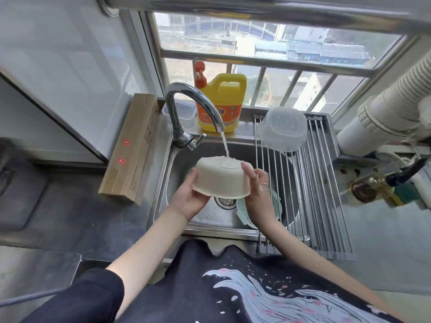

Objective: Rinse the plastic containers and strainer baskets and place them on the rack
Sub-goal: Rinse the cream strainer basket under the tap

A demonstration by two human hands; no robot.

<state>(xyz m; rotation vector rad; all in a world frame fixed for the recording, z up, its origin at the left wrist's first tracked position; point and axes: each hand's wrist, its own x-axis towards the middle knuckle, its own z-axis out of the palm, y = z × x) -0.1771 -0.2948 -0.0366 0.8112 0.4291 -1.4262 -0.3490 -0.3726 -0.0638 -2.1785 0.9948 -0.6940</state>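
Note:
Both hands hold a white strainer basket [221, 177] upside down over the sink [210, 220]. Water from the faucet [186, 108] runs onto its upturned bottom. My left hand [190, 198] grips its rim from below on the left. Along its right side lies my right hand [257, 185], thumb on the wall. A clear plastic container [283, 131] lies upside down on the roll-up rack [314, 183] across the sink's right part. A light green strainer basket [245, 212] sits in the sink, mostly hidden behind my right hand.
A yellow detergent jug [221, 103] and a small clear box [184, 114] stand on the sill behind the faucet. A long cardboard box [133, 145] leans left of the sink. A glass oil bottle [370, 187] and white pipes [384, 108] are at the right.

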